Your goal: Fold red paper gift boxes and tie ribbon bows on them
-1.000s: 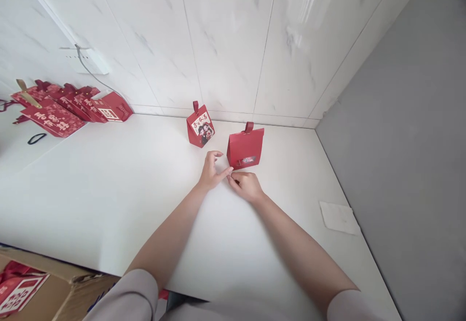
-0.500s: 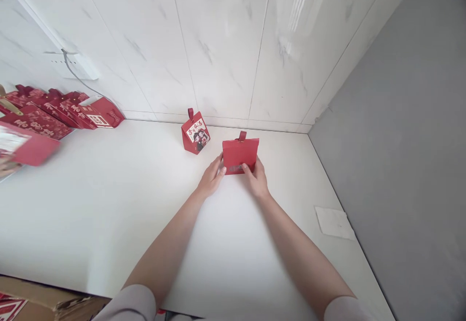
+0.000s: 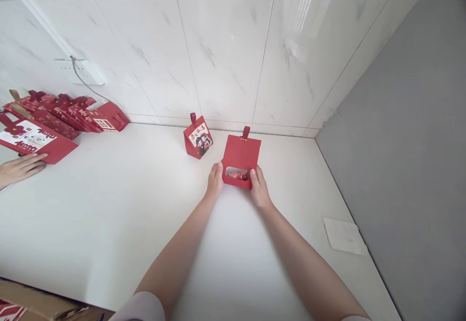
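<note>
Between my hands is a red gift box (image 3: 241, 153) with a dark red ribbon loop on top. A window in its lower front shows red-wrapped pieces (image 3: 238, 175) inside. My left hand (image 3: 215, 180) is closed on the box's left side, thumb near the front edge. My right hand (image 3: 259, 189) grips the right side, its thumb beside the window. A second red gift box (image 3: 198, 139), with a cartoon couple and lettering on its front, stands upright to the left, close to the wall and apart from my hands.
Several red gift boxes (image 3: 87, 114) are lined up at the left by the wall. Another person's hand (image 3: 24, 168) touches a larger red box (image 3: 40, 141) there. A wall socket (image 3: 85, 72) has a grey cable. A white sheet (image 3: 345, 236) lies at right; cardboard (image 3: 36, 301) shows lower left.
The box between my hands has tilted back, bringing its window and contents into view. My right thumb has moved off its front. At left, the other person's hand has come into view.
</note>
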A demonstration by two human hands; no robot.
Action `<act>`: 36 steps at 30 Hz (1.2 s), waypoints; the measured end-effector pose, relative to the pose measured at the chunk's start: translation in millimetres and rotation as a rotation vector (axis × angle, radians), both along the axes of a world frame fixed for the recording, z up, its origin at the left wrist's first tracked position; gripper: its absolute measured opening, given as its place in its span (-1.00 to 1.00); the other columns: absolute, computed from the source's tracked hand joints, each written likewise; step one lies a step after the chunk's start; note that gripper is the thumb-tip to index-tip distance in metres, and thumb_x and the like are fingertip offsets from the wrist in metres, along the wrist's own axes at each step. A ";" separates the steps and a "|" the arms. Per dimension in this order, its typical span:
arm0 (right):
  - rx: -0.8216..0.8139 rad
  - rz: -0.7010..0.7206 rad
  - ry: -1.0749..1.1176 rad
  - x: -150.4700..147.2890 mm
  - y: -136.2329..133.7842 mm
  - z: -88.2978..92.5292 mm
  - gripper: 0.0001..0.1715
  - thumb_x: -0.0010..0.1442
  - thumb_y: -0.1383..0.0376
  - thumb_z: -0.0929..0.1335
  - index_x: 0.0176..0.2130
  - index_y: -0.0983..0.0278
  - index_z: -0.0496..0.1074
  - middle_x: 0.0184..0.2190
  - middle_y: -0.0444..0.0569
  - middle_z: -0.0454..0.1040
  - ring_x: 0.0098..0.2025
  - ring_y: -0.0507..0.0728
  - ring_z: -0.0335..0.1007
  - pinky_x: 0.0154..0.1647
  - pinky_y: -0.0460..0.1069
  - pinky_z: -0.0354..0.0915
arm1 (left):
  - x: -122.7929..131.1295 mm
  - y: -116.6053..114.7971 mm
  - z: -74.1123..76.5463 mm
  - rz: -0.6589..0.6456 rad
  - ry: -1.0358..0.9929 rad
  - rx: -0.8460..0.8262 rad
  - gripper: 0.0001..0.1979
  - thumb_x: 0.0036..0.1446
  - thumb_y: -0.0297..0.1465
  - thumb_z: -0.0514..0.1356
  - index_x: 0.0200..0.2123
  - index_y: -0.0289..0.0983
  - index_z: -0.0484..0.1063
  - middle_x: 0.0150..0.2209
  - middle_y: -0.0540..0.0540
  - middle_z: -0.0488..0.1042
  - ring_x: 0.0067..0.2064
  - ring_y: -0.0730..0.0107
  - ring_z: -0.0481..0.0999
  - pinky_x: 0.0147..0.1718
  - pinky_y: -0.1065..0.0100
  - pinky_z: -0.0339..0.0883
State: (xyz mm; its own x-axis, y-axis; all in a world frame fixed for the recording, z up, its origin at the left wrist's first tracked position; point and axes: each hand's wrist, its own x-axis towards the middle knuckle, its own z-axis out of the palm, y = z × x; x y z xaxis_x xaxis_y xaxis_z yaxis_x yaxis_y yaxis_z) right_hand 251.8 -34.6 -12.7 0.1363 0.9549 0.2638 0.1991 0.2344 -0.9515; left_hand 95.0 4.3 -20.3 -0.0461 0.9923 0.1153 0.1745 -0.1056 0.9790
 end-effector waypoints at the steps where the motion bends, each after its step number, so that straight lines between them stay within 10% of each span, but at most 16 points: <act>1: -0.010 0.006 0.054 0.1 0.7 0.7 -0.47 0.40 0.02 0.05 0.11 0.19 0.32 0.04 0.04 0.42 0.13 0.17 0.30 0.18 0.12 0.22 | -0.1 1.5 0.7 0.002 -0.024 -0.008 -0.44 0.27 0.05 -0.09 -0.06 -0.26 0.42 -0.08 -0.18 0.47 0.04 0.18 0.42 0.09 0.17 0.25; 17: -0.148 0.047 0.123 7.4 6.7 -5.5 -0.43 0.36 -0.05 0.11 0.10 0.21 0.37 0.08 0.05 0.43 0.10 0.23 0.35 0.06 0.10 0.31 | -13.4 -0.8 22.0 -0.331 -0.365 -0.114 -0.64 0.20 -0.17 0.16 -0.03 -0.22 0.50 0.07 -0.14 0.46 0.13 0.13 0.41 0.09 0.19 0.30; 36: -0.114 0.067 0.174 6.9 7.6 -3.5 -0.46 0.35 -0.03 0.16 0.11 0.21 0.37 0.08 0.04 0.45 0.14 0.23 0.33 0.19 0.17 0.23 | -9.4 2.2 18.6 -0.273 -0.416 -0.079 -0.71 0.17 -0.21 0.20 -0.16 -0.29 0.51 -0.11 -0.14 0.54 -0.04 0.19 0.49 -0.04 0.25 0.32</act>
